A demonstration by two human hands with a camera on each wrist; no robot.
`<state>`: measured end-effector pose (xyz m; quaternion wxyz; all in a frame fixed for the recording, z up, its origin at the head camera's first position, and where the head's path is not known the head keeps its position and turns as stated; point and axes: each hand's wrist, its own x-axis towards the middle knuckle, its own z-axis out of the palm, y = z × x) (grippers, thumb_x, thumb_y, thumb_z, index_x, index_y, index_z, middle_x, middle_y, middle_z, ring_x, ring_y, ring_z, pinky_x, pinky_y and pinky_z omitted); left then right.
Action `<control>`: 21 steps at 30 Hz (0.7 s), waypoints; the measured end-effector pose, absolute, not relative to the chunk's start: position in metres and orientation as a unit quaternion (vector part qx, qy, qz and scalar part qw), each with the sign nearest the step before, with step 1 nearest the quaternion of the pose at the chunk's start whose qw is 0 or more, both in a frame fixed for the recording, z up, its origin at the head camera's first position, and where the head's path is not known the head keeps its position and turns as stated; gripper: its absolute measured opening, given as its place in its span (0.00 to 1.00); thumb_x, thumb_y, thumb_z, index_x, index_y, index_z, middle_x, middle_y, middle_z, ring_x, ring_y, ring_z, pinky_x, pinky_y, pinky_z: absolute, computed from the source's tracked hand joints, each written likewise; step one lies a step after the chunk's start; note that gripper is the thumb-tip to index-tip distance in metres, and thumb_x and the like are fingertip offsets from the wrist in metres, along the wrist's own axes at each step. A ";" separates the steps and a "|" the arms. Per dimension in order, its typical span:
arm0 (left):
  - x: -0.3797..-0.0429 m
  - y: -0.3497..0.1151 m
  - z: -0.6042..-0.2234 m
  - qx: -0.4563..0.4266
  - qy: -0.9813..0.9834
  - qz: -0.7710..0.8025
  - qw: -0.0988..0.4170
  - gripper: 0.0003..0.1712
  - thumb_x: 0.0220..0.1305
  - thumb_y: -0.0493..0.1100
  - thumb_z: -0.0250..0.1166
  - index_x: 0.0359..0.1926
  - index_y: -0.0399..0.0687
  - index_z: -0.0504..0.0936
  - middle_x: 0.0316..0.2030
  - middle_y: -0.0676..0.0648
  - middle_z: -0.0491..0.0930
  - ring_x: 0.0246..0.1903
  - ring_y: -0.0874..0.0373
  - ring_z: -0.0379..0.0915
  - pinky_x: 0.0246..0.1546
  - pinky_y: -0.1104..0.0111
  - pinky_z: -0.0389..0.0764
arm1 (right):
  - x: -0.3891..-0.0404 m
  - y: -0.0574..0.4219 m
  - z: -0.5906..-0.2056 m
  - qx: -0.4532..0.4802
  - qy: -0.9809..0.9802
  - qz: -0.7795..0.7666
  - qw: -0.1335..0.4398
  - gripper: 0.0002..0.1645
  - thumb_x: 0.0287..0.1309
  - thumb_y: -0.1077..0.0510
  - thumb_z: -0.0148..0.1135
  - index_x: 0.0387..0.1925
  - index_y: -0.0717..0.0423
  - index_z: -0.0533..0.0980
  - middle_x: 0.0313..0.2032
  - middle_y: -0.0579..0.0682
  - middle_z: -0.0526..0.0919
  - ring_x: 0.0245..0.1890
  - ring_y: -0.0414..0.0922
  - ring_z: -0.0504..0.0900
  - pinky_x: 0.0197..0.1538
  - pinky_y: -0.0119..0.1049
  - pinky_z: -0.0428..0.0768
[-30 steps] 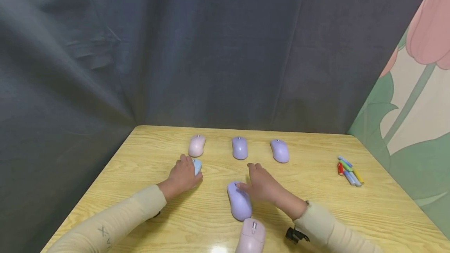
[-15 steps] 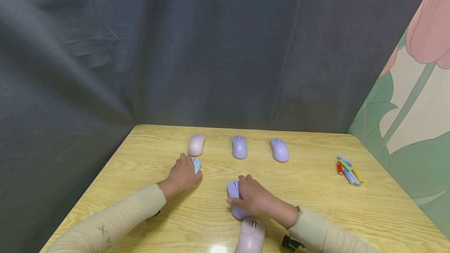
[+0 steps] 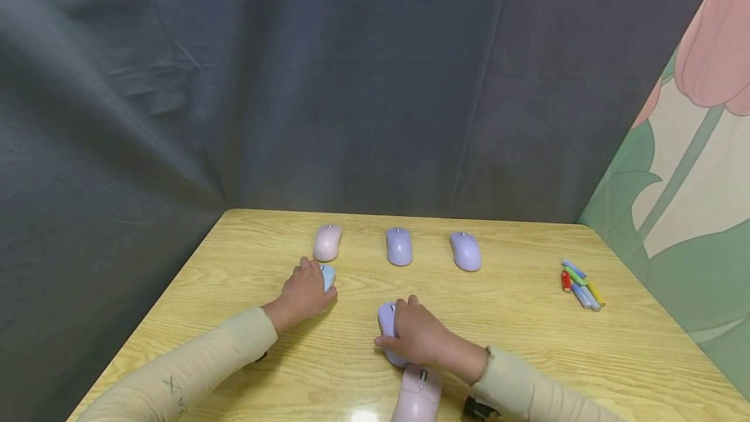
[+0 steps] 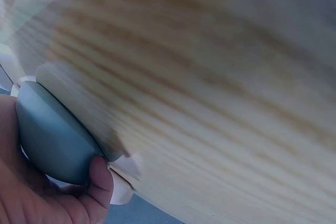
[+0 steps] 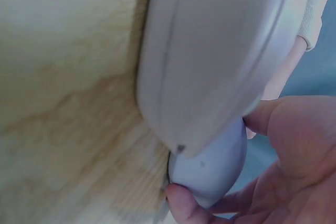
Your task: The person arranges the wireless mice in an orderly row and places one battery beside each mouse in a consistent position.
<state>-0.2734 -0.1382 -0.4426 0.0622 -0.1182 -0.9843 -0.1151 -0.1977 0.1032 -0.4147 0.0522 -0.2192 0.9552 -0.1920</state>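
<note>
On the left of the wooden counter (image 3: 498,324), the left hand (image 3: 302,293) has its fingers clamped on the sides of a blue mouse (image 3: 329,277). Nearer and to the right, the right hand (image 3: 420,333) grips a purple mouse (image 3: 387,318) by its sides, thumb on the left. A near pink mouse (image 3: 417,399) lies at that mouse's near end; I cannot tell whether the two touch. Along the far side sit, left to right, a far pink mouse (image 3: 327,243), a middle purple mouse (image 3: 400,247) and a rightmost purple mouse (image 3: 466,252), all well apart. Small coloured cylinders (image 3: 579,278) lie clustered on the right. A dark curtain (image 3: 363,96) hangs behind the far edge.
</note>
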 end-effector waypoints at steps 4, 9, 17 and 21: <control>-0.274 -0.138 -0.443 -0.118 -0.984 -0.113 0.064 0.33 0.59 0.52 0.61 0.43 0.20 0.67 0.30 0.38 0.62 0.25 0.52 0.65 0.20 0.62 0.75 | -0.196 0.102 -0.415 -0.221 0.955 -0.191 0.041 0.41 0.52 0.42 0.71 0.43 0.79 0.70 0.30 0.57 0.67 0.27 0.48 0.70 0.27 0.41 0.73; -0.274 -0.138 -0.443 -0.116 -0.985 -0.108 0.062 0.33 0.59 0.52 0.61 0.43 0.21 0.67 0.31 0.38 0.62 0.25 0.52 0.65 0.20 0.62 0.75 | -0.194 0.098 -0.413 -0.222 0.959 -0.172 0.029 0.38 0.52 0.45 0.70 0.41 0.79 0.70 0.29 0.58 0.66 0.26 0.48 0.69 0.26 0.40 0.73; -0.274 -0.138 -0.443 -0.114 -0.985 -0.112 0.058 0.33 0.59 0.52 0.61 0.43 0.20 0.67 0.30 0.38 0.62 0.25 0.52 0.65 0.19 0.63 0.75 | -0.193 0.095 -0.415 -0.216 0.965 -0.147 0.022 0.37 0.53 0.47 0.69 0.42 0.81 0.70 0.31 0.60 0.68 0.28 0.51 0.72 0.30 0.44 0.77; -0.274 -0.138 -0.443 -0.113 -0.985 -0.112 0.060 0.33 0.59 0.52 0.61 0.44 0.20 0.67 0.31 0.38 0.62 0.25 0.52 0.65 0.19 0.63 0.75 | -0.194 0.094 -0.416 -0.222 0.964 -0.143 0.016 0.34 0.53 0.49 0.67 0.41 0.80 0.70 0.31 0.60 0.69 0.29 0.51 0.71 0.29 0.44 0.76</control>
